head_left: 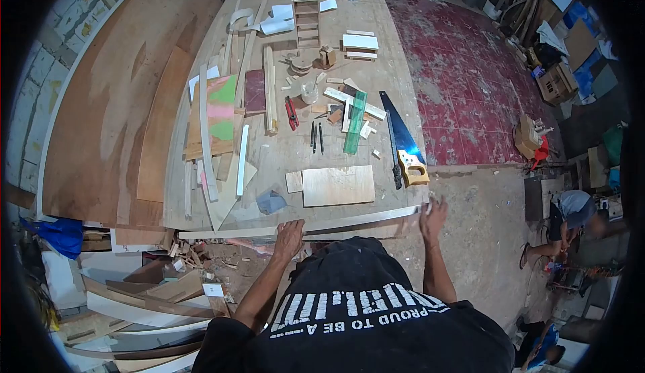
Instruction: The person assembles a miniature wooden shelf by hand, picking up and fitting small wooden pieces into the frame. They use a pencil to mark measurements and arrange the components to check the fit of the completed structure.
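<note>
A long thin pale strip (349, 222) lies along the near edge of the wooden table (269, 164). Around its middle, my left hand (290, 237) is closed with the fingers curled over it. My right hand (434, 217) is at the strip's right end by the table corner, its fingers apart; whether it touches the strip is hard to tell. Just beyond the strip sit a rectangular wooden board (338, 186) and a small wood block (294, 182). A handsaw (402, 144) with a yellow handle rests near the right edge, its handle toward me.
Farther up the table are a green ruler (355, 123), a red cutter (291, 113), dark pens, a small wooden rack (307, 22) and wood strips. Large plywood sheets (121, 104) stand at left. Curved offcuts (134, 312) lie lower left. Two people are at the lower right.
</note>
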A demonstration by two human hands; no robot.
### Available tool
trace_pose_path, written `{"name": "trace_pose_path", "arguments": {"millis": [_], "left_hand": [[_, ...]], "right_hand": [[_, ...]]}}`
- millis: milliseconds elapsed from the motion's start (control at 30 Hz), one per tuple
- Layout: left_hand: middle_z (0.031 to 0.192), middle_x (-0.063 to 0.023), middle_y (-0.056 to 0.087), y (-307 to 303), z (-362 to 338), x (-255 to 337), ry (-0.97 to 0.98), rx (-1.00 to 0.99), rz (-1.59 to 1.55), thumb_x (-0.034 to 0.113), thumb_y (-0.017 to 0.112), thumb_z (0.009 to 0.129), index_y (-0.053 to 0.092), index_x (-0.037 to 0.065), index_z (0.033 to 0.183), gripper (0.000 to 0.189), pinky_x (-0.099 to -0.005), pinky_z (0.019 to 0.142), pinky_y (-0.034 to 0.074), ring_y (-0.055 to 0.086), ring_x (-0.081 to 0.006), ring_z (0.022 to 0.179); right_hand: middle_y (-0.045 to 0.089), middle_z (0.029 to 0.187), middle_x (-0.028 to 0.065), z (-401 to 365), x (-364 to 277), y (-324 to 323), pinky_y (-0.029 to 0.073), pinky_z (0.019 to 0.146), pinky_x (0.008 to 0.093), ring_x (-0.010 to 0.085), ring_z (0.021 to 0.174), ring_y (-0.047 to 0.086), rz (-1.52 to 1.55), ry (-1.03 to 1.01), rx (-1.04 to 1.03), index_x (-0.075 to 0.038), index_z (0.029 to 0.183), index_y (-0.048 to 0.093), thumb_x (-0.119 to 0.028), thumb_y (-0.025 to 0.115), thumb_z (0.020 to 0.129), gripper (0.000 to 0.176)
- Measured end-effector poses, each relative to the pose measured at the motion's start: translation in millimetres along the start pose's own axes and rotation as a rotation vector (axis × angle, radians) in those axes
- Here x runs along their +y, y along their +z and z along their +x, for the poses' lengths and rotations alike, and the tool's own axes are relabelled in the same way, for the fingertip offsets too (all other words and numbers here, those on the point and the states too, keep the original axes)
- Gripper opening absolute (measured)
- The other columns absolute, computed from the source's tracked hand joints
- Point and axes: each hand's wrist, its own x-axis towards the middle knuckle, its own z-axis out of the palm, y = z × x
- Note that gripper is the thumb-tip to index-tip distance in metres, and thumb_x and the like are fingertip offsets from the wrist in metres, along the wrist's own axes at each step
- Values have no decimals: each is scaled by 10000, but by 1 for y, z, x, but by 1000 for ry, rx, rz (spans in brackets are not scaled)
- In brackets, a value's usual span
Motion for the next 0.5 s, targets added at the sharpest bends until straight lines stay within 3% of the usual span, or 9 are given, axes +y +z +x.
{"name": "trace_pose_path", "arguments": {"millis": [33, 67, 133, 167, 233, 267, 333, 500], "left_hand": [[1158, -170, 610, 0, -3, -1, 14, 5, -4, 130, 606, 894, 530, 35, 1239, 366, -491, 968, 364, 553, -330, 1127], [1160, -172, 608, -1, -5, -2, 29, 10, -7, 122, 596, 896, 527, 32, 1242, 364, -497, 970, 365, 551, -335, 1132], [1158, -173, 608, -2, -10, -1, 37, 23, -5, 118, 595, 894, 526, 30, 1242, 365, -505, 972, 366, 551, -336, 1132], [1157, -175, 608, -2, -11, 0, 47, 34, -4, 114, 594, 892, 526, 28, 1241, 365, -513, 975, 367, 552, -338, 1132], [1155, -176, 607, -4, -14, 2, 34, 35, -19, 111, 596, 887, 527, 29, 1242, 371, -511, 979, 369, 551, -341, 1133], [1154, -178, 607, -5, -16, 2, 20, 34, -33, 108, 599, 881, 528, 29, 1243, 377, -509, 983, 371, 550, -343, 1133], [1157, -166, 610, -6, -18, 3, 26, 56, -70, 94, 607, 856, 536, 31, 1245, 400, -502, 978, 376, 554, -336, 1131], [1162, -145, 611, -13, -25, 6, 37, 101, -170, 69, 602, 831, 561, 43, 1259, 431, -483, 963, 386, 559, -330, 1110]], "right_hand": [[475, 1371, 225, 5, 9, 1, 347, 1051, 492, 364, 1265, 455, -32, 144, 172, -84, 1248, 590, -264, 671, 822, 470], [475, 1371, 225, 10, 18, 2, 347, 1051, 492, 364, 1265, 455, -29, 141, 171, -84, 1248, 590, -264, 671, 822, 470], [594, 1158, 180, 19, 33, 1, 479, 895, 389, 254, 1030, 591, 553, 468, 28, -26, 1207, 590, -178, 657, 878, 369], [594, 1158, 180, 20, 37, 4, 479, 895, 389, 254, 1030, 591, 554, 467, 31, -26, 1207, 590, -178, 657, 878, 369], [616, 942, 72, 26, 35, -2, 506, 702, 275, 134, 791, 590, 1095, 585, -105, 8, 1171, 585, -120, 658, 914, 296], [616, 942, 72, 28, 31, -3, 506, 702, 275, 134, 791, 590, 1095, 582, -106, 8, 1171, 585, -120, 658, 914, 296], [594, 874, 26, 31, 11, -8, 488, 622, 233, 92, 715, 566, 1283, 651, 120, 12, 1139, 585, -125, 670, 926, 267], [616, 933, 45, 47, -16, -20, 528, 688, 273, 125, 781, 603, 1401, 623, 159, 19, 1221, 565, -141, 666, 932, 346]]}}
